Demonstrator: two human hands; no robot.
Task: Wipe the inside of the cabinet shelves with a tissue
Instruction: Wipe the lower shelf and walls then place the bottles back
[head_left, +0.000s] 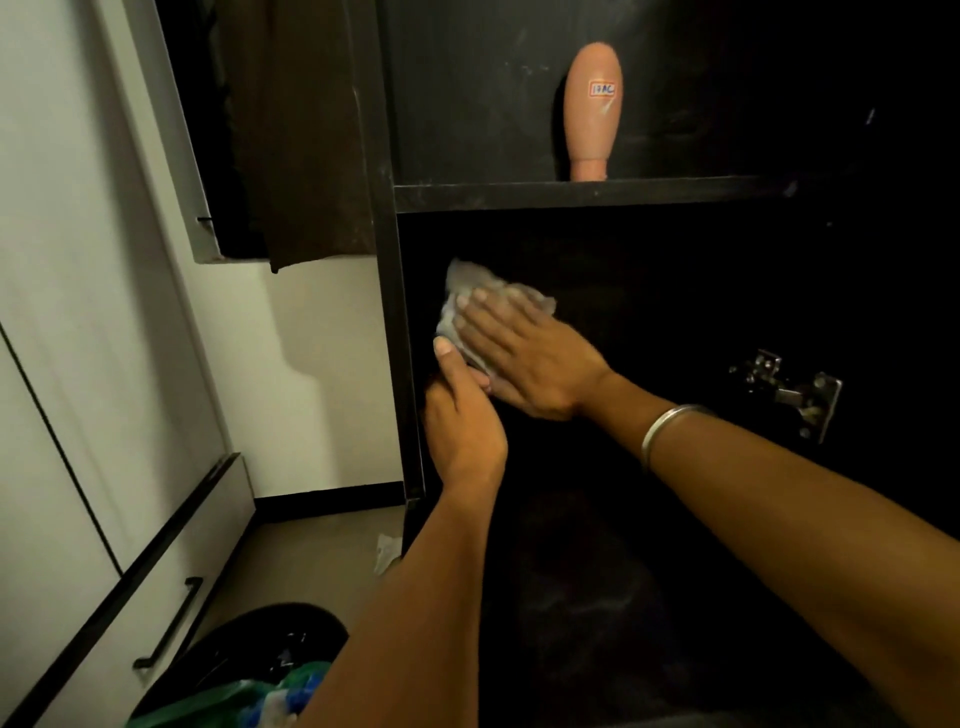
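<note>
The right hand (524, 358) lies flat with fingers straight, pressing a crumpled tissue (470, 299) against the dark inner wall of the cabinet (675, 291), just below the shelf (571, 195). The tissue sits under and beyond the fingertips, toward the left side panel. The left hand (462, 415) is just beside it, thumb up, touching the tissue's lower edge; its fingers are hidden, so whether they pinch it I cannot tell. A bottle (592, 111) stands on the shelf above.
</note>
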